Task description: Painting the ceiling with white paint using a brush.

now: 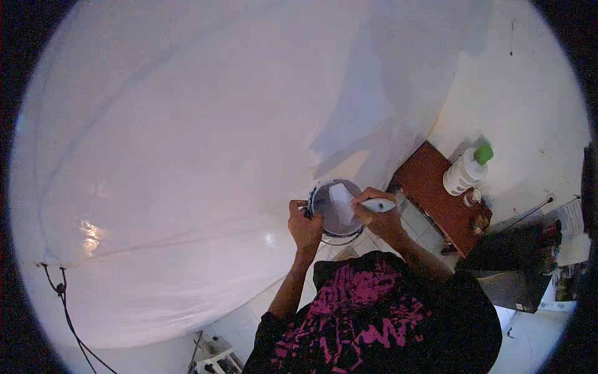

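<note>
A round paint bucket point(344, 240) with a dark-edged rim is in front of my chest, with pale greyish paint inside. My left hand point(305, 227) is closed on the left side of its rim, thumb and fingers over the edge. In my right hand point(379, 219) is a paintbrush point(380, 204), held closed around its pale handle. The wide white head of the brush points into the bucket's mouth, over or against the paint; I cannot tell how deep it sits.
A large white wall point(205, 143) fills the left, with darker shadowed patches. To the right, a red-brown tabletop point(427, 171) bears a white bottle point(464, 174) with a green cap and a small jar point(471, 197). Black cables point(65, 305) hang at lower left. Pale floor tiles lie below.
</note>
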The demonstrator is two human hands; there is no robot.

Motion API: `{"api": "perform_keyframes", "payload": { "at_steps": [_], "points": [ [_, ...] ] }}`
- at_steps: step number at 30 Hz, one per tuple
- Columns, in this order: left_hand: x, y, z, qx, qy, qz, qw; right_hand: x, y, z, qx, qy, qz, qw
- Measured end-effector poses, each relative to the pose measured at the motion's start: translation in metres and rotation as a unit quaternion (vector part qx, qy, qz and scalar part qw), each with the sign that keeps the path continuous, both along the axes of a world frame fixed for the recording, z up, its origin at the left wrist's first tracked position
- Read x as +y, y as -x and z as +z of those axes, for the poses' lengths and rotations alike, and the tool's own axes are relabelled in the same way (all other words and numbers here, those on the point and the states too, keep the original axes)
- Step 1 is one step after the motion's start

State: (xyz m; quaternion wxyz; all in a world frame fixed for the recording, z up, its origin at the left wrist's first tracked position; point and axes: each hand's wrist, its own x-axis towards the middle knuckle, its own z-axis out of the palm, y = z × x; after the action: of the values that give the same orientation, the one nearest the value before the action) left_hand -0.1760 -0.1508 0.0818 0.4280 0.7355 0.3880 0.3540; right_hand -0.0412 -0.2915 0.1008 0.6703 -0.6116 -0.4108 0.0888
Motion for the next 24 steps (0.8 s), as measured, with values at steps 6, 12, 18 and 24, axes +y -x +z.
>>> {"api": "perform_keyframes", "payload": {
  "at_steps": [6, 12, 18, 24],
  "points": [
    [-0.002, 0.003, 0.005, -0.025, 0.028, -0.014, 0.999, -0.015, 0.003, 0.008, 0.086, 0.07, -0.005, 0.994],
    [-0.008, 0.008, 0.014, -0.003, -0.03, -0.005, 1.0, -0.021, 0.003, 0.03, 0.316, 0.005, -0.006, 0.949],
    [-0.008, 0.012, 0.004, -0.001, -0.031, -0.004, 0.999, -0.016, -0.008, 0.053, 0.367, -0.074, 0.007, 0.927],
    [-0.001, 0.006, -0.012, -0.013, -0.083, -0.032, 0.996, 0.017, -0.063, 0.068, 0.133, -0.14, -0.168, 0.967]
  ]
}}
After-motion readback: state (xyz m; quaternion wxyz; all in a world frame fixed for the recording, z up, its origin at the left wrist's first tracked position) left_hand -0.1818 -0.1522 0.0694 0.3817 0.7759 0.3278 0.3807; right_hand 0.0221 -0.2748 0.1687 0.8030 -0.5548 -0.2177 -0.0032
